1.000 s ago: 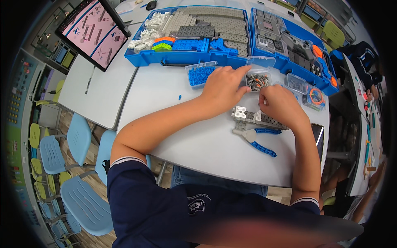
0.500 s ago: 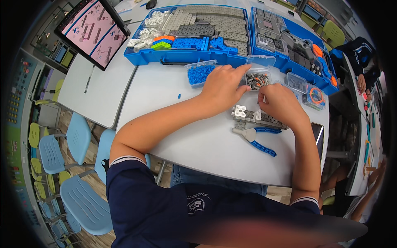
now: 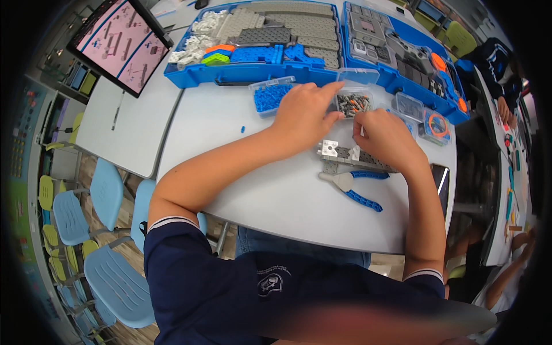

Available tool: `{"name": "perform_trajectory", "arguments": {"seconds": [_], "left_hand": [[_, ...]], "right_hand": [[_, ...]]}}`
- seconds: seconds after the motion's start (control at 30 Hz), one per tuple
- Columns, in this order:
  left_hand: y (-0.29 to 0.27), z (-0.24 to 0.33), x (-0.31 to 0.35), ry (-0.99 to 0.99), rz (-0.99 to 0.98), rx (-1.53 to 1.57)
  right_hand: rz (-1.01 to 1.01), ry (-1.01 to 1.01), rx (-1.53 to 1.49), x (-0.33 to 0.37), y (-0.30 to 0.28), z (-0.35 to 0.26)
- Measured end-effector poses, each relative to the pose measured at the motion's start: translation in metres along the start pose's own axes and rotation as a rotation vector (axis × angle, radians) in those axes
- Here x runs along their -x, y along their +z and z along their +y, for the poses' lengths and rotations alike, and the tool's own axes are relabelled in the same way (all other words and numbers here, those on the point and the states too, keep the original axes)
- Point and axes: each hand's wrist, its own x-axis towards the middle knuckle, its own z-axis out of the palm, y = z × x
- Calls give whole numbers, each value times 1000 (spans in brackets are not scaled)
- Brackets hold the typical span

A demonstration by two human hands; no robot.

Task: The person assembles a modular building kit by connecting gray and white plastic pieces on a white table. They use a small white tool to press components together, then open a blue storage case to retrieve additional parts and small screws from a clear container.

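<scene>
Across the whole view, everything has slid slightly up and to the left since the earlier frame, while both hands keep their places relative to the clear box (image 3: 355,89) of grey and orange pins (image 3: 354,105). The person's left grip (image 3: 305,112) is wide, index finger and thumb spread apart at the box's left side, the forearm slanting in over the bench (image 3: 259,184). The right grip (image 3: 385,132) is narrow, its fingers curled beside the box's near right corner, wrist bent; whether anything is pinched there cannot be told. Just below that grip lies the grey beam assembly (image 3: 345,154), its right end hidden under the wrist, with blue-handled pliers (image 3: 344,181) nearer the person. The left hand covers part of the blue pegs' box (image 3: 255,100); a blurred patch (image 3: 374,319) hides the lower edge.
</scene>
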Motion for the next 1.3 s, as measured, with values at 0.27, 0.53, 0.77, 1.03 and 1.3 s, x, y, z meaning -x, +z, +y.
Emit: {"name": "perform_trajectory", "arguments": {"seconds": [0.27,0.53,0.77,1.03,1.3], "left_hand": [[3,-4,0,2,5,-27],[1,-4,0,13,-2,-56],[1,-5,0,36,3,-43],[2,-4,0,19,4,-36],[0,-3,0,31,3,-44]], "right_hand": [[243,-104,-19,2,-10,24],[244,66,-116,-7,-20,31],[288,49,-107,-11,-10,29],[386,-35,-86,-14,-4,38],[396,-41,-41,-16,0,45]]}}
